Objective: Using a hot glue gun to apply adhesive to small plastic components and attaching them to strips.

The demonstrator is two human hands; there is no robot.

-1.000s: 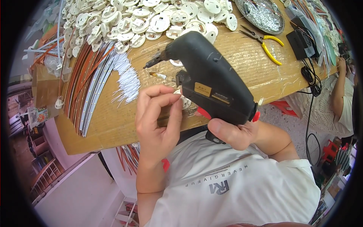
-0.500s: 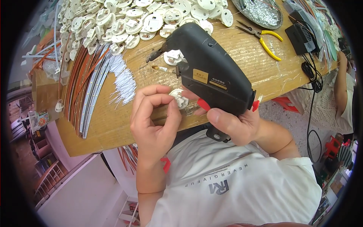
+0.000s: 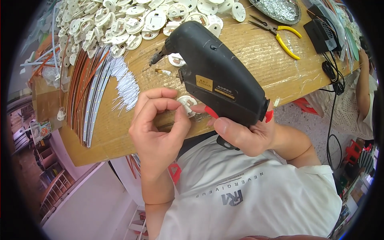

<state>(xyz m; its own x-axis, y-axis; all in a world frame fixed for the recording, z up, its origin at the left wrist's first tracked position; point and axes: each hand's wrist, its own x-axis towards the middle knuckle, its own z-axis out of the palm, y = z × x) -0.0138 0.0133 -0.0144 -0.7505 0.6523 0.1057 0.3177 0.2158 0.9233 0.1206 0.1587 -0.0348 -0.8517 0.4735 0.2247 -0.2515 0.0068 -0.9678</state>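
We held the large black plastic glue gun (image 3: 216,82) in a closed right hand (image 3: 244,134), nozzle toward the white disc pile (image 3: 132,20). Our left hand (image 3: 158,128) pinched a small round white plastic disc (image 3: 187,103) over the wooden table edge (image 3: 120,136); its wiring was possibly attached, though unclear.

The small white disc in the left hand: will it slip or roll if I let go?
The small white disc looks like light, rigid plastic, pinched only at its rim by the left hand, so it probably slips easily. Being round and flat, it would likely lie flat on the table rather than roll far.
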